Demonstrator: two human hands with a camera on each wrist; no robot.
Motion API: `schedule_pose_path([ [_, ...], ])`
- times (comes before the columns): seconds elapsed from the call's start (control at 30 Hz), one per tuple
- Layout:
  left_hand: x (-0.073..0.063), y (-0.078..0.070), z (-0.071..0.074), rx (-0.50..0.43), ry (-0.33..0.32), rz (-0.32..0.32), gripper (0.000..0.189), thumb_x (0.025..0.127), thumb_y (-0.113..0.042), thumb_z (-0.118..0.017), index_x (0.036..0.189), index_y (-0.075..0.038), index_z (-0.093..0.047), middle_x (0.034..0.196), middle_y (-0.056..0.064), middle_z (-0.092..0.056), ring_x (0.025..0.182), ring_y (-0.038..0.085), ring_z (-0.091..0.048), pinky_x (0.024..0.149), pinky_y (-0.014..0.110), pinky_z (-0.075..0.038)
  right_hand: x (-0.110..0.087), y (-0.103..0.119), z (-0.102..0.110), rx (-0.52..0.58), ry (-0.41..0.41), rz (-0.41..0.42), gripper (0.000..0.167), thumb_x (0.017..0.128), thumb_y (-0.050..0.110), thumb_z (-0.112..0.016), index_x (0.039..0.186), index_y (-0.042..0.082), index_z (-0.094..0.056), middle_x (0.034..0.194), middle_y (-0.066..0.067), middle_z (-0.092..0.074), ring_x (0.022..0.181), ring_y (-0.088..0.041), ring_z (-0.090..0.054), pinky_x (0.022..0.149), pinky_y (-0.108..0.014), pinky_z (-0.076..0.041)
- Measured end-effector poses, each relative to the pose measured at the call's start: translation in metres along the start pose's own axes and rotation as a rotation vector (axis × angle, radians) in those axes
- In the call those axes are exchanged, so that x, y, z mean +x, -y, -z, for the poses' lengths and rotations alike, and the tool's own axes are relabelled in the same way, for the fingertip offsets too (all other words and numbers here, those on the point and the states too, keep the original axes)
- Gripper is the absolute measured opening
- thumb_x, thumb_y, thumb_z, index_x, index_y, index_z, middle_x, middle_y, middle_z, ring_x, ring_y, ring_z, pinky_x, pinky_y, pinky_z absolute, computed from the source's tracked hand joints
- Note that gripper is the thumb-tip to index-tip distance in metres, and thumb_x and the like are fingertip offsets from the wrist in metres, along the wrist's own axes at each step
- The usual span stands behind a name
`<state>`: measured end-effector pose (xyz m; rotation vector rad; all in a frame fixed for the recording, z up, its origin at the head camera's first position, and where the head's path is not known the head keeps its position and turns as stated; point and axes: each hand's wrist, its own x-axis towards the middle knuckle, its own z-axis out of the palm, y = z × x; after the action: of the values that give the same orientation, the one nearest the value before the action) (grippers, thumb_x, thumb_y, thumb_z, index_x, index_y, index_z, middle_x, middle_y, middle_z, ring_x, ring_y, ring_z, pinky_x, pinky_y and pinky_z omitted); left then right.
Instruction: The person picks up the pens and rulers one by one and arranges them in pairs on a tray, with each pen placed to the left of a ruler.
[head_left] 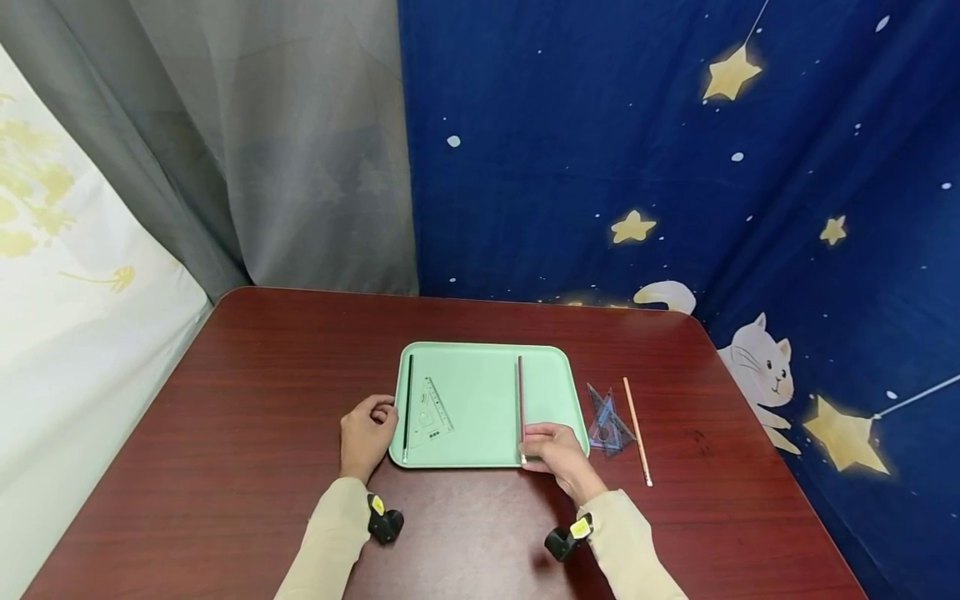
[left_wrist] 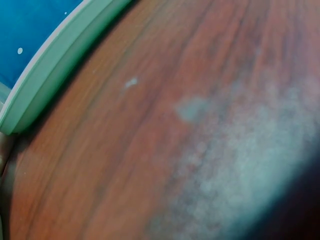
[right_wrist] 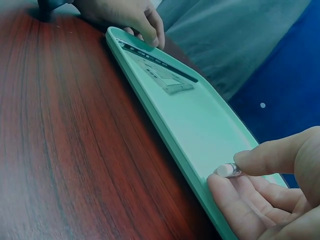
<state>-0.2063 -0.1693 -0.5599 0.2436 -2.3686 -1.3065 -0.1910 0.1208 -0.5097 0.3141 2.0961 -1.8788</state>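
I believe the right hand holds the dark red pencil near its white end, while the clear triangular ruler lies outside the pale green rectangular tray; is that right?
Not quite: the clear triangular ruler lies inside the tray, as the head view shows; the right hand holds the dark red pencil near its white end.

Head view facing forward-down, wrist views close, tray (head_left: 480, 417) shared

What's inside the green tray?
In the tray lie a black pencil and, beside it, a clear set square. The right hand holds a reddish pencil over the tray; the part beneath that hand cannot be seen.
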Motion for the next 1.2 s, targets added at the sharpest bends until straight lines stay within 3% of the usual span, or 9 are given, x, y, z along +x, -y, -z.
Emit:
schedule_pose_path([
  [0.43,0.000,0.001,-0.001,0.006,-0.002,0.002,0.012,0.083,-0.007,-0.064,0.092,-0.007,-0.072,0.074,0.003,-0.066,0.064,0.007,-0.054,0.060,0.019,-0.045,-0.003,0.009,-0.017,-0.030,0.039,0.019,0.037,0.079,-0.011,-0.059,0.115,-0.017,-0.054,0.100,-0.025,-0.062,0.071,-0.013,-0.061,0.064,-0.031,-0.057],
  [1.2,0.000,0.002,-0.001,0.001,0.006,0.004,0.013,0.083,-0.007,-0.064,0.093,-0.007,-0.072,0.075,0.003,-0.066,0.064,0.007,-0.054,0.060,0.019,-0.045,0.004,0.011,-0.040,-0.023,0.103,0.036,0.038,0.079,-0.006,-0.062,0.115,-0.015,-0.054,0.094,-0.015,-0.061,0.070,-0.012,-0.062,0.067,-0.031,-0.057],
])
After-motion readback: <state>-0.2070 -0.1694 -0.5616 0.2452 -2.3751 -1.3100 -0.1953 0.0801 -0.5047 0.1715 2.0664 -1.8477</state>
